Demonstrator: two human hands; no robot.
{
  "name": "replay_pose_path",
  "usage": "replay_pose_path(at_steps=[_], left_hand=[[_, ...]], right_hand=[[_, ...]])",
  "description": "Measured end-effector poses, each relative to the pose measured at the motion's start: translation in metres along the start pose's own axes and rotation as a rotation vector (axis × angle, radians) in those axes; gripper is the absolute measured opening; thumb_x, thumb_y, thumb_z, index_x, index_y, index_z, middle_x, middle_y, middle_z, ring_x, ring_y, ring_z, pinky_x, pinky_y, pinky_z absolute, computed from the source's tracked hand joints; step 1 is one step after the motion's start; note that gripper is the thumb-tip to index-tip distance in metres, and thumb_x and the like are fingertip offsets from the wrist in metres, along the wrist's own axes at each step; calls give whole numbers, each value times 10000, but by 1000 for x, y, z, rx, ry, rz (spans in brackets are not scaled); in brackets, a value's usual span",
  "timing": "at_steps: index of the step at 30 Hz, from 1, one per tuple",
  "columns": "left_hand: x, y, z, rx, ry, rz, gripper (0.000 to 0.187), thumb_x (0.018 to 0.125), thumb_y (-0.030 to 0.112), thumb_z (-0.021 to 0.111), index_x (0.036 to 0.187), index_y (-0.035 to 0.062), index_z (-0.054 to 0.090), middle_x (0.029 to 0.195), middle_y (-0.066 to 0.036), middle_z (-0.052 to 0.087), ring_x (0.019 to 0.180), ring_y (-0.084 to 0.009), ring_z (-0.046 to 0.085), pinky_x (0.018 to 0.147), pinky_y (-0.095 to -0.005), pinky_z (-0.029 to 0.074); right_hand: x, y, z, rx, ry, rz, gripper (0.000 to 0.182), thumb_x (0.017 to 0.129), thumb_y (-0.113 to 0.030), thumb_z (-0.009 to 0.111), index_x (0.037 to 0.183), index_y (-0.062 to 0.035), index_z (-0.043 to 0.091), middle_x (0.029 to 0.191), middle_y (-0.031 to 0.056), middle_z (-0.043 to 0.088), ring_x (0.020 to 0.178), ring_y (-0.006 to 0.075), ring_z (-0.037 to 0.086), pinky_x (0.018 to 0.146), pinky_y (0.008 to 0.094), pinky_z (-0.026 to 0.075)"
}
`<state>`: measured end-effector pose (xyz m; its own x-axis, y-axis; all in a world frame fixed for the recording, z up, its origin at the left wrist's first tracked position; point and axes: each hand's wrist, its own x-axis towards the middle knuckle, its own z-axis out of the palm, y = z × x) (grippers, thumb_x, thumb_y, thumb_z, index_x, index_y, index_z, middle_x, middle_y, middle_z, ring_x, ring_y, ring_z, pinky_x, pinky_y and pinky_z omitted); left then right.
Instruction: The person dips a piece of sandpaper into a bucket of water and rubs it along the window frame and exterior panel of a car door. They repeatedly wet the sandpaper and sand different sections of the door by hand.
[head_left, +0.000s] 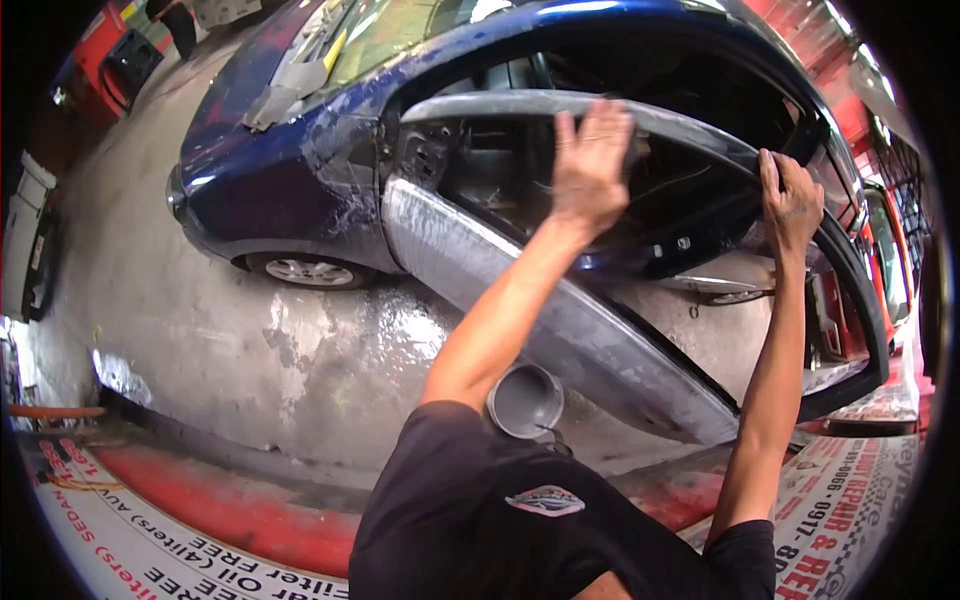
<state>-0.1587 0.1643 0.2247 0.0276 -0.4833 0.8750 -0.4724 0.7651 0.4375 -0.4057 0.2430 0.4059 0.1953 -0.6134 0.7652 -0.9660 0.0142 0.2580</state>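
Note:
A car door (pixel 600 345) with a dull grey, sanded-looking surface stands swung out from a dark blue car (pixel 270 160). My left hand (pixel 592 170) lies over the upper window frame (pixel 500 103) of the door, fingers stretched out flat and slightly blurred. What may lie under the palm is hidden. Farther right, my right hand (pixel 793 200) is closed over the same frame near its rear corner, thumb against the edge. Below my left forearm, close to my body, is a round grey container (pixel 525 400).
Wet patches (pixel 415 325) shine on the concrete floor. Printed banners (pixel 180 545) cover the surface along the bottom, beside a red strip (pixel 230 500). A person (pixel 175 22) stands at the far upper left. A red vehicle (pixel 885 250) is at the right.

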Motion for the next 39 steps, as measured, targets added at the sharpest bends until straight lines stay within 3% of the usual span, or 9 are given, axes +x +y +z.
replay_pose_path(at_steps=[6,10,14,20,23,29,31,33,39], left_hand=[[-48,-145,-97,141,2,-588,509,1152,295,436,1553,-2,536,1639,-230,487,1570,-388,391,1323,-589,141],[-110,-136,-168,-120,122,-927,489,1137,307,460,1404,-63,636,1342,-298,704,1288,-459,650,1087,-480,482],[-234,-130,-216,-29,181,-1140,486,1130,362,527,1144,-92,699,787,-126,671,727,-246,595,740,-457,487],[-398,-109,-286,115,253,-1303,431,1133,341,558,1173,-63,701,928,-71,708,816,-157,621,754,-363,517],[-385,-80,-298,-267,419,-1637,325,1115,249,614,1286,-20,674,1092,-92,730,970,-199,703,862,-400,588],[-291,-39,-253,-1070,248,-1413,349,1076,163,668,1371,-13,606,1231,-129,720,1067,-252,743,899,-455,648],[-256,-29,-230,-1083,118,-1342,329,1070,172,684,1340,-9,634,1195,-105,732,1022,-217,750,873,-412,654],[-237,-24,-209,-917,-14,-1361,281,1045,163,731,1252,-24,696,1104,-63,742,923,-132,738,794,-311,657],[-217,29,-138,-878,10,-1248,235,1018,129,759,1180,-40,746,1000,-60,756,852,-117,718,711,-266,637]], right_hand=[[-6,-21,12,-185,15,-293,507,1077,-386,611,1504,-113,610,1432,116,660,1320,292,608,1095,449,427],[-9,-104,41,-156,-136,-443,935,907,-504,782,1659,-93,407,1736,145,352,1630,351,285,1318,571,201],[2,-214,99,32,-192,-580,936,893,-553,765,1602,-17,469,1714,211,370,1627,374,283,1329,575,176],[-1,-376,200,110,-386,-977,777,978,-585,653,1548,-66,557,1692,225,400,1610,375,308,1323,566,208],[-34,-422,178,587,-897,-819,758,992,-523,685,1600,-111,498,1644,256,452,1515,413,455,1244,521,396],[-161,-379,129,1257,-764,-640,691,952,-439,779,1501,-62,593,1468,264,627,1240,428,680,1022,503,575],[-156,-344,106,1234,-1178,-403,479,944,-362,793,1275,-21,735,1193,250,757,1096,398,745,919,474,594],[-160,-304,106,1264,-1021,-234,329,928,-295,793,1078,-2,779,949,238,768,942,388,765,835,473,582],[-163,-204,72,1273,-1044,-12,338,911,-213,798,1151,10,717,926,249,734,853,348,739,774,452,545]])
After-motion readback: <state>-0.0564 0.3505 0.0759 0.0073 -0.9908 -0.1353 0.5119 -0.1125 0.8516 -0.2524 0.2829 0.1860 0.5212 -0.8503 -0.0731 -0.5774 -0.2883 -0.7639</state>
